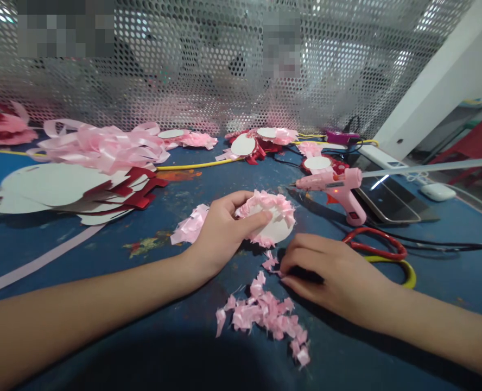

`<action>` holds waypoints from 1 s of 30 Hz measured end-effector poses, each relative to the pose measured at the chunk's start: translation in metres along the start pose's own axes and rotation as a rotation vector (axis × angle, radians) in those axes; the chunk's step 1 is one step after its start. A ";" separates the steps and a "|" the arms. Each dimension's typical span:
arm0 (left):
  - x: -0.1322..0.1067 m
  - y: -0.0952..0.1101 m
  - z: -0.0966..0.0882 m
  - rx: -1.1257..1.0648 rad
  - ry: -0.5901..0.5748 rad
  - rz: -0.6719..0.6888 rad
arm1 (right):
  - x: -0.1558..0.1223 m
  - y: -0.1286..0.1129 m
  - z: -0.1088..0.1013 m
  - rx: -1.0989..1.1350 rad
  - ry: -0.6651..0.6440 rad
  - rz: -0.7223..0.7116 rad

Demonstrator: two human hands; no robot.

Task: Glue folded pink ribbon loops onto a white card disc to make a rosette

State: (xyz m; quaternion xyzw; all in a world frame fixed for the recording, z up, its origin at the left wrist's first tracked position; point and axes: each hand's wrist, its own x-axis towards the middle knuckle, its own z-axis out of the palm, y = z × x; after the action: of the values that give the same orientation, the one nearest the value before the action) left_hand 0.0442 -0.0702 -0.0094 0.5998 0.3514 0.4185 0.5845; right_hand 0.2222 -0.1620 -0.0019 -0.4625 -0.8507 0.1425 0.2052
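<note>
Fingers of the left hand [227,225] grasp a white disc [280,231] at its left side, thumb laid across its face, just right of the middle of the frame. Those of the right hand [333,266], right of centre and lower, curl with their tips drawn together at a small pink scrap [270,262]; whether they truly pinch it I cannot tell. From these tips the disc lies upward and slightly left, near but apart, its longer extent running across the frame. Below the disc, at lower centre, spreads a loose pile of pink scraps [247,316], and the right hand is the nearer one to it.

As for looks, the disc wears a ruffle of pale pink, frayed pieces along its upper edge, with another tuft at the lower edge; its lower right rim seems bare and white. A pink glue gun [328,183] stands at the right, its nozzle pointing left toward the middle of the frame
</note>
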 end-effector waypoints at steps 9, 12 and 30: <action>-0.001 0.002 0.000 0.016 -0.012 0.008 | 0.006 0.002 -0.021 0.189 0.256 0.211; -0.003 0.004 0.000 0.056 -0.021 0.028 | 0.008 0.005 -0.021 0.257 0.318 0.327; -0.002 0.003 0.000 -0.019 -0.144 -0.004 | 0.013 0.009 -0.015 0.683 0.298 0.468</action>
State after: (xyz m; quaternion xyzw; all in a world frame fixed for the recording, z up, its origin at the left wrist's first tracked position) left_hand 0.0434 -0.0724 -0.0062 0.6221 0.3056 0.3765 0.6146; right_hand 0.2300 -0.1450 0.0105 -0.5639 -0.5882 0.3898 0.4290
